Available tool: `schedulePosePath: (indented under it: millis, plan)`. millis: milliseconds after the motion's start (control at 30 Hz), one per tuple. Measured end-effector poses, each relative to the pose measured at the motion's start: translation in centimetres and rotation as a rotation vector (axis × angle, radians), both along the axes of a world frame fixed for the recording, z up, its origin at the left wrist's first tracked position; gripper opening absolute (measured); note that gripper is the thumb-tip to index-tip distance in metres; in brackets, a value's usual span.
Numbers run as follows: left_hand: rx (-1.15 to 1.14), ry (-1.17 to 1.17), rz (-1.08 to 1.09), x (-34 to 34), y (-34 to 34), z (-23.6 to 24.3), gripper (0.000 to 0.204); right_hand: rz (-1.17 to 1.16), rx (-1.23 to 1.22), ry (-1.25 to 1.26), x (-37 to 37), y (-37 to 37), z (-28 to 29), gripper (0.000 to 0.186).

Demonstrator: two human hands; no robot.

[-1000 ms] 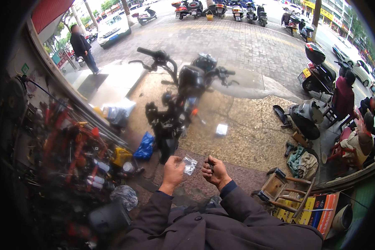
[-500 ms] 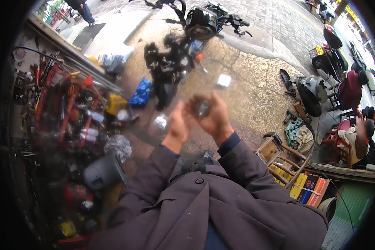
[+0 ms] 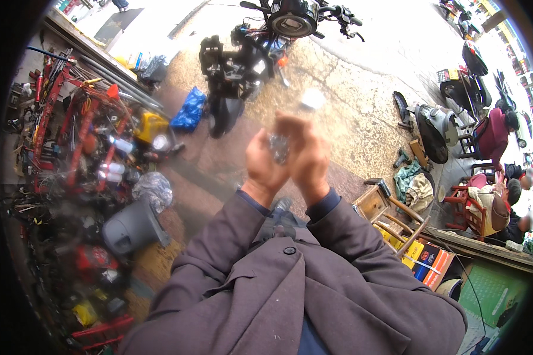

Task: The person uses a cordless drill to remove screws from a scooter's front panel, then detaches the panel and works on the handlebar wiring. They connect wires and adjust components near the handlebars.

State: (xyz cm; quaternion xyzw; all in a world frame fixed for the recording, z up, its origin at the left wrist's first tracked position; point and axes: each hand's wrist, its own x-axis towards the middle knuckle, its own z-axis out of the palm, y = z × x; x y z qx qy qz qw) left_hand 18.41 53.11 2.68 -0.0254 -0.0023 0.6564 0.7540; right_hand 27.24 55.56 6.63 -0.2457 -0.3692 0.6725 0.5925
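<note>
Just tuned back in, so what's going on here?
The person's left hand and right hand are cupped close together, with something small and glinting between them, too blurred to identify. Ahead stands a dark motorbike, with crumpled blue plastic to its left. A wooden stool is off to the person's right.

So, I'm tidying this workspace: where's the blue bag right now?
In the head view, the blue bag lies left of centre, forward and left of the left hand, just left of the black motorbike.
</note>
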Motion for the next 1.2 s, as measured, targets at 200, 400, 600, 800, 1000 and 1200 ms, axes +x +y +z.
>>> schedulePosePath:
  millis: [200, 400, 600, 800, 1000, 1200]
  plan:
    - [-0.127, -0.043, 0.017, -0.7, -0.5, -1.0, 0.053, -0.11, 0.013, -0.143, 3.2, 1.4, 0.2, 0.026]
    - [-0.202, 0.045, 0.002, -2.6, -1.3, -2.0, 0.044, 0.023, -0.037, -0.612, 6.0, 1.2, -2.1, 0.021]
    - [-0.362, 0.098, 0.021, -5.2, -2.0, -3.7, 0.039, 0.17, -0.221, -0.684, 7.1, -0.1, -7.0, 0.018]
    - [-0.674, 0.328, -0.105, -8.0, -5.2, -3.5, 0.03, 0.382, -0.199, -1.26, 7.2, -2.1, -14.6, 0.028]
    - [-0.596, 0.364, -0.148, -12.3, -8.8, -4.1, 0.039, 0.508, -0.347, -1.445, 9.8, -5.4, -21.4, 0.029]
    - [-0.337, 0.131, -0.171, -17.5, -9.2, -5.6, 0.031, 0.413, -0.572, -1.547, 10.3, -8.4, -21.1, 0.022]
